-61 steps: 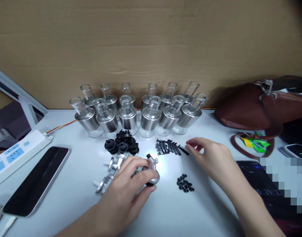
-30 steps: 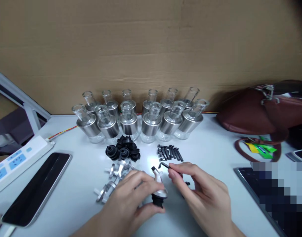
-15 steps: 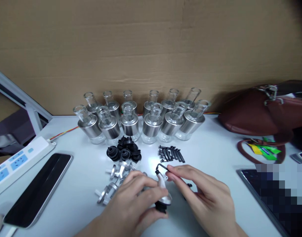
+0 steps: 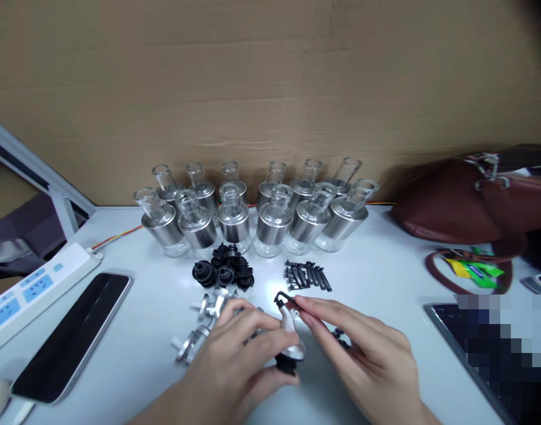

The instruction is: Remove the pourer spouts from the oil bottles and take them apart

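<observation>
My left hand [image 4: 248, 348] is closed around a silver bottle pourer [image 4: 292, 333] with a ribbed black stopper at its lower end. The spout tilts up and slightly left. Between thumb and forefinger, my right hand [image 4: 358, 348] pinches a thin, bent black cap lever [image 4: 288, 297], whose hooked end meets the spout's tip. Partly behind my left hand lie several loose silver pourer spouts [image 4: 217, 302]. Farther back is a heap of ribbed black stoppers [image 4: 226, 273]. A cluster of black levers [image 4: 308, 276] rests beyond my right hand. Small black pieces [image 4: 340, 337] show beside my right fingers.
Two rows of glass bottles with metal bands [image 4: 274, 221] stand before a cardboard wall [image 4: 270, 77]. On the left are a phone [image 4: 73, 336] and a power strip [image 4: 35, 289]. A brown bag [image 4: 465, 200] and a dark, partly blurred device [image 4: 451, 330] lie on the right.
The pourer in my left hand has shifted slightly left and tilted a little more. My right hand has moved slightly left with the lever, which stays against the spout's tip.
</observation>
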### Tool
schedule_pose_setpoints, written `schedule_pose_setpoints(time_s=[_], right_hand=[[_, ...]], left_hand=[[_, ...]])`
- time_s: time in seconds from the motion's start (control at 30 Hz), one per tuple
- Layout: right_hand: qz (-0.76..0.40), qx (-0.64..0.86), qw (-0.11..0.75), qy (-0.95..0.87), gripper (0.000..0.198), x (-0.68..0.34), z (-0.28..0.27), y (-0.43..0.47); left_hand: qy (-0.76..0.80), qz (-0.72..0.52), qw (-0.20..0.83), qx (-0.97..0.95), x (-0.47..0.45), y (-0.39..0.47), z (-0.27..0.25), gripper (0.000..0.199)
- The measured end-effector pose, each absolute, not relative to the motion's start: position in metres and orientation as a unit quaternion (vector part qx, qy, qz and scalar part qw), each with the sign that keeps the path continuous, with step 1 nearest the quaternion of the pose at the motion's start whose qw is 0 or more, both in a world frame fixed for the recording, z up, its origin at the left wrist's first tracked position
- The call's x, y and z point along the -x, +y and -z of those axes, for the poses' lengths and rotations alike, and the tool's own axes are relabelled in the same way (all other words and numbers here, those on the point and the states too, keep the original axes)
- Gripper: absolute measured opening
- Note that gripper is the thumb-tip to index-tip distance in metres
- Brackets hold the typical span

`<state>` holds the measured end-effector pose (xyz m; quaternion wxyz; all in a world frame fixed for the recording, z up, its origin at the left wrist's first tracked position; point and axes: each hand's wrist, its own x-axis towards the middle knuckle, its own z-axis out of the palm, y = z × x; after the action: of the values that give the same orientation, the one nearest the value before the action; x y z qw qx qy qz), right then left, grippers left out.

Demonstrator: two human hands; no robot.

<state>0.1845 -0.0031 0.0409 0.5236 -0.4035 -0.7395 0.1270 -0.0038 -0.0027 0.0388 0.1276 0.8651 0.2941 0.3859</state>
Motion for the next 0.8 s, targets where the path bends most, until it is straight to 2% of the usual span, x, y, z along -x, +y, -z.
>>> schedule_pose_setpoints(time_s=[0.4,0.57,0.7,0.73,0.8], right_hand=[[-0.153,0.388,0.526,-0.741,0.024,-0.183,-0.042,-0.004],[-0.160,0.383,0.519,-0.747,0.026,-0.182,-0.043,-0.005],[-0.143,0.384,0.505,-0.760,0.015,-0.185,-0.045,-0.004],[-0.131,0.381,0.499,-0.768,0.017,-0.185,-0.045,-0.004],[-0.108,0.367,0.480,-0.790,0.042,-0.187,-0.044,-0.003]], left_hand=[[0.366,-0.369,0.095,-0.849,0.004,-0.009,-0.041,0.020],[0.342,-0.340,0.088,-0.871,0.006,-0.012,-0.040,0.020],[0.335,-0.350,0.080,-0.871,0.009,-0.011,-0.040,0.020],[0.334,-0.355,0.081,-0.869,0.010,-0.011,-0.041,0.019],[0.331,-0.367,0.090,-0.865,0.011,-0.011,-0.040,0.017]])
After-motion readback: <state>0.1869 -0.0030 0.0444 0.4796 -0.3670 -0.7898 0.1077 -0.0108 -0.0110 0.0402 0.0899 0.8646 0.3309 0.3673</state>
